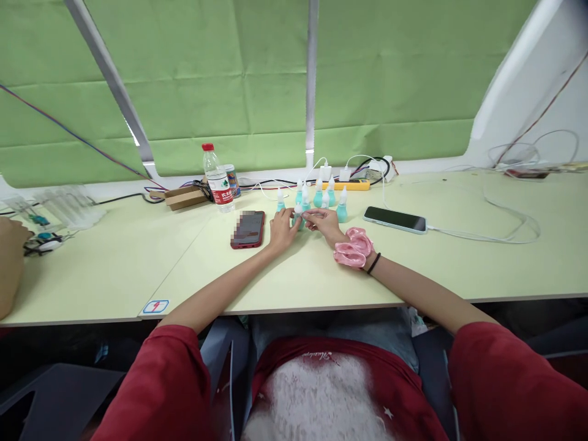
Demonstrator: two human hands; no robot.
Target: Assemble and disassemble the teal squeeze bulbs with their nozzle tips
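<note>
Several teal squeeze bulbs with pointed white nozzles, like nasal aspirators, stand upright in a cluster on the table; one squeeze bulb is at the cluster's right side. My left hand has its fingers closed around the front squeeze bulb, which is partly hidden by the fingers. From the right, my right hand reaches to that same bulb, thumb and fingers pinched together close to its nozzle. What lies in that pinch is too small to make out. A pink scrunchie is on my right wrist.
A phone with a red case lies left of my hands, and a charging phone lies to the right. Behind stand a water bottle, a can and a yellow power strip with cables. Part of another person shows far left.
</note>
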